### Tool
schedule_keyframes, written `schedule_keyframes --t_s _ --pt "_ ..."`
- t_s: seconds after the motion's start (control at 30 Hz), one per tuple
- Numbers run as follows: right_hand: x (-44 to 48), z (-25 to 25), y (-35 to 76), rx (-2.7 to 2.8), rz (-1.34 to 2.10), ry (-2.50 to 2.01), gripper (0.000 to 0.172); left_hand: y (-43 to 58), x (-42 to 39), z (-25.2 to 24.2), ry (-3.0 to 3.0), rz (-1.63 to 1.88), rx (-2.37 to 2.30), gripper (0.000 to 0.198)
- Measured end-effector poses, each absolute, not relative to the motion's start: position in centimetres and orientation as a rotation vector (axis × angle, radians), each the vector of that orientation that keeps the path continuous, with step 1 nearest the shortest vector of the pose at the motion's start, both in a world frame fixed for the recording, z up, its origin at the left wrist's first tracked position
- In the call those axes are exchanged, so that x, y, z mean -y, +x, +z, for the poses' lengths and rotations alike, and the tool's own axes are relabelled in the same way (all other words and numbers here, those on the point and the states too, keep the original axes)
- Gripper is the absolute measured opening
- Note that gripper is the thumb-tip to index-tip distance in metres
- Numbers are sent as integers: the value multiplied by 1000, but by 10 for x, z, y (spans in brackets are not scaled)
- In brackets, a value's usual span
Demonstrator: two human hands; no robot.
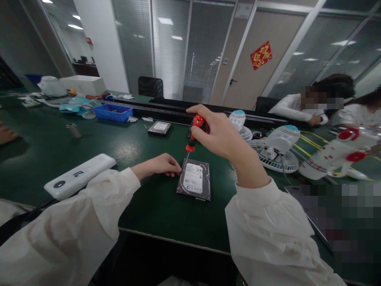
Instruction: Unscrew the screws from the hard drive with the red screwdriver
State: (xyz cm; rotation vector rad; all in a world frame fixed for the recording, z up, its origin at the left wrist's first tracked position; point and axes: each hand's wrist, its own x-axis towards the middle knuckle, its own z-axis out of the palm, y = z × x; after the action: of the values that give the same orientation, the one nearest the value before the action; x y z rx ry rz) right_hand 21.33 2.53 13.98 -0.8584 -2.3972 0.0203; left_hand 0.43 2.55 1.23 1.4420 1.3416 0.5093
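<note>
A hard drive (193, 178) with a white label lies flat on the green table in front of me. My right hand (218, 133) is wrapped round the red and black handle of a screwdriver (191, 147), which it holds tilted, tip down at the drive's upper left edge. Close to that tip, my left hand (166, 165) has thumb and fingers pinched together at the drive's left side. Whatever sits between those fingertips is too small to make out. Farther back lies a second hard drive (160, 127), apart from both hands.
A white oblong device (80, 176) marked 21 lies at left. Behind it stand a small metal cylinder (73, 130) and a blue basket (113, 113). White fan parts (278, 145) and a white and red bottle (330, 159) occupy the right. Other people sit at far right; someone's hand (7, 134) rests at far left.
</note>
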Motion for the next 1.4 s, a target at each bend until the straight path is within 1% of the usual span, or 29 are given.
schedule_keyframes --t_s 0.2,0.23,0.33,0.47,0.6,0.7,0.97,1.07,1.17,1.27,1.3,1.4 --pt "-26 140 212 2393 29 -888 50 4 -27 11 1439 514 -1335 21" --pt "-26 139 212 2386 19 -894 49 4 -27 11 1439 515 -1333 21" --pt "-26 139 213 2358 -21 -903 40 4 -28 9 1440 521 -1329 23" --pt "-24 141 213 2374 13 -891 47 5 -28 9 1437 526 -1333 26" --pt "-25 141 214 2358 30 -867 49 5 -27 10 1434 523 -1339 26" --pt "-26 140 215 2345 13 -891 45 5 -27 10 1432 520 -1341 26" --pt "-26 140 214 2334 76 -920 48 6 -28 7 1427 500 -1351 25" --pt "-26 140 214 2326 45 -943 39 6 -30 6 1432 496 -1353 28" --pt "-25 139 213 2330 36 -924 38 5 -31 3 1435 498 -1348 31" --pt "-26 138 210 2331 26 -942 28 4 -32 1 1436 501 -1338 31" --pt "-27 138 210 2331 13 -957 28 4 -32 0 1436 502 -1336 31" --pt "-28 138 210 2304 -55 -1000 36 4 -32 -1 1438 505 -1331 27"
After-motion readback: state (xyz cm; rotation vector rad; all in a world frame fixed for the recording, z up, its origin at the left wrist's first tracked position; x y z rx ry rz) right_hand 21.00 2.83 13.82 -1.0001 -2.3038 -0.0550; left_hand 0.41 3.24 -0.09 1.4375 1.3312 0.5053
